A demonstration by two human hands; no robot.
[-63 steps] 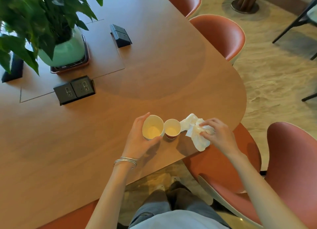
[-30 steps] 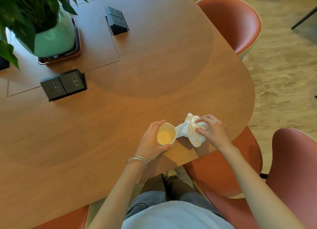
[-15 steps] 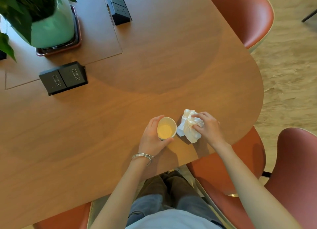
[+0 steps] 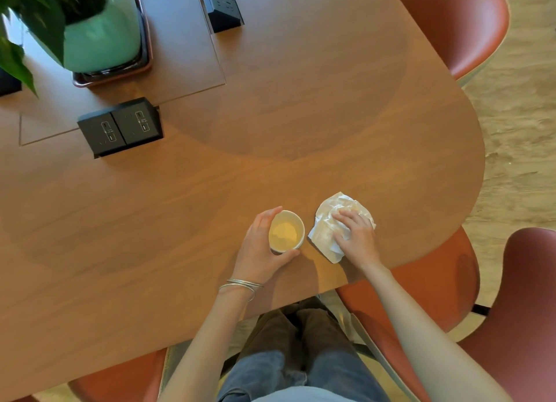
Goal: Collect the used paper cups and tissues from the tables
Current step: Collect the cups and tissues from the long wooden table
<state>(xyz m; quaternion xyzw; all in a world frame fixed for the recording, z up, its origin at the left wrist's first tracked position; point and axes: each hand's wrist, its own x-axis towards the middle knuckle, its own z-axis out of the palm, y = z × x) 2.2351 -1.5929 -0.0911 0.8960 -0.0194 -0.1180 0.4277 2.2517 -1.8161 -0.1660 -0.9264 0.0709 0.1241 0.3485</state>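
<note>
A white paper cup stands near the front edge of the wooden table, and my left hand grips it from the left side. Only one cup rim shows, so I cannot tell whether a second cup sits nested inside. Just to its right lies a crumpled white tissue flat on the table. My right hand rests on top of the tissue with fingers bent over it, pressing it down.
Two black socket boxes stand on the table's far half. A plant in a mint pot sits on a tray at the back left. Terracotta chairs ring the table's right end.
The second, smaller cup seen earlier beside the first is gone from view. My right hand has lowered the tissue from a lifted pinch onto the table. The view has shifted closer.
</note>
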